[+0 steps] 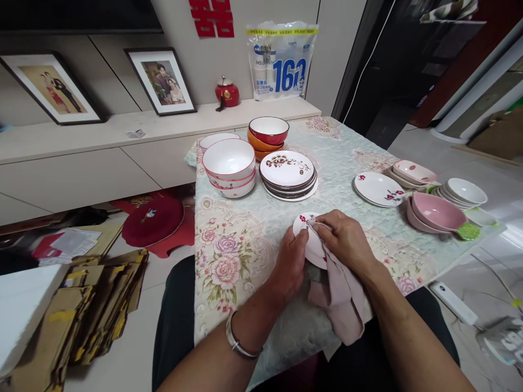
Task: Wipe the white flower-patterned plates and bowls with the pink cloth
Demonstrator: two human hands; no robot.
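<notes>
A small white plate with red flowers (314, 251) is tilted up over the near part of the table. Its left edge is gripped by my left hand (289, 261), thumb on the face. My right hand (345, 237) is closed on a pinkish cloth (342, 299), pressing part of it against the plate's face while the rest hangs down toward my lap. Straight ahead of my hands stands a stack of plates (288, 170), the top one with brown flowers. Right of it lies a white plate with red flowers (378, 188) on another plate.
White bowls with pink rims (229, 160) are stacked at the left, with red and orange bowls (267, 133) behind. Pink bowls (439, 211) and small white bowls (466, 191) sit near the right edge. Flattened cardboard (93, 305) lies on the floor left of the table (261, 245).
</notes>
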